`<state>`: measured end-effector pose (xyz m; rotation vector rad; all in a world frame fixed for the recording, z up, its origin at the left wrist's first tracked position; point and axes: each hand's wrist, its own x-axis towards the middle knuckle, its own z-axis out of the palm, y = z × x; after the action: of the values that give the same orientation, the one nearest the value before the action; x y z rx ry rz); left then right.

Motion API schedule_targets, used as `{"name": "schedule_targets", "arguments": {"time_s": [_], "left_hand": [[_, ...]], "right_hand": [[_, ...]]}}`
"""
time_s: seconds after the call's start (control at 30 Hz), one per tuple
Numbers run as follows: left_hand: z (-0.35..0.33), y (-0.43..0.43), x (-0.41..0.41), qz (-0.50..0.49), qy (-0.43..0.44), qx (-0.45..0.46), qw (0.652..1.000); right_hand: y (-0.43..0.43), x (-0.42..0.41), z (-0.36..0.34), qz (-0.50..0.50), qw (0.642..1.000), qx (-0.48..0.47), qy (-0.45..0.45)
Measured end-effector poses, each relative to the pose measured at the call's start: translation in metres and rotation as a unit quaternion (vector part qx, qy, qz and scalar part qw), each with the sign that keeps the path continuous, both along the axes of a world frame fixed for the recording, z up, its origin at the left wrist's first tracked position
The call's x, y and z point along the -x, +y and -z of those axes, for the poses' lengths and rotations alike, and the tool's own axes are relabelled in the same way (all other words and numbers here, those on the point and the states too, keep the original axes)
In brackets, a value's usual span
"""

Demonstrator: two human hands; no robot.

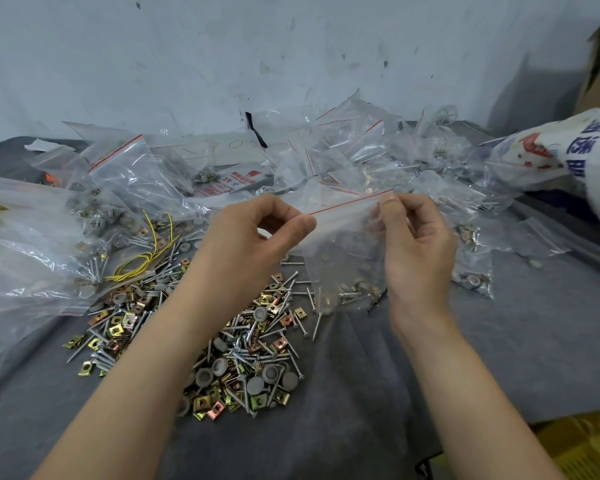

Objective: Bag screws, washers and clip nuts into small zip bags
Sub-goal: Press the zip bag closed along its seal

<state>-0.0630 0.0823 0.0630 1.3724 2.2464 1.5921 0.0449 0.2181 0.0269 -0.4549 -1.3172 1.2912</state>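
Grip: pinching the top edge of the small zip bag (343,244) at both ends, left hand (253,233) with thumb over forefinger at the left corner, right hand (413,244) with thumb and forefinger at the right corner; tight, narrow pinches, bag hanging between them.
Zip strip: thin red line (347,202), pulled straight from pinch to pinch, rising toward the right hand.
Bag contents: sunk to the bottom below the right pinch; silver shanks, grey discs and a glint of brass behind clear, crinkled film.
Loose pile: directly under the grip, spread on the grey cloth (361,393).
Screws (257,358): long, bright silver, flat-headed, lying every which way.
Washers (255,384): round, matte grey, cup-shaped.
Clip nuts (201,403): small folded squares, gold and copper sheen.
Wires (146,261): yellow-green, looped, left of the left hand.
Filled bags (361,150): heaped beyond the grip, glossy clear film, red strips.
Card pack (229,181): beyond the left hand, white with red print, too small to read.
Sack (568,150): far right of the grip, white woven, blue characters and red marks, not legible.
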Motion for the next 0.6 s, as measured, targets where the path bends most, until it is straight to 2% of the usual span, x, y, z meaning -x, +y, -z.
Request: {"name": "schedule_targets", "arguments": {"time_s": [0.1, 0.33, 0.5, 0.6], "left_hand": [[-0.001, -0.002, 0.001, -0.005, 0.001, -0.009, 1.000], [0.001, -0.007, 0.009, -0.037, 0.004, -0.016, 0.999], [0.001, -0.004, 0.007, -0.013, 0.080, 0.003, 0.997], [0.003, -0.002, 0.002, -0.017, 0.096, -0.012, 0.995]], "right_hand": [[-0.003, 0.002, -0.003, -0.005, 1.000, 0.008, 0.001], [-0.013, 0.011, -0.012, -0.090, 0.996, -0.005, -0.020], [-0.035, 0.021, -0.004, -0.136, 0.985, -0.080, -0.068], [-0.042, 0.024, -0.004, -0.123, 0.984, -0.103, -0.071]]}}
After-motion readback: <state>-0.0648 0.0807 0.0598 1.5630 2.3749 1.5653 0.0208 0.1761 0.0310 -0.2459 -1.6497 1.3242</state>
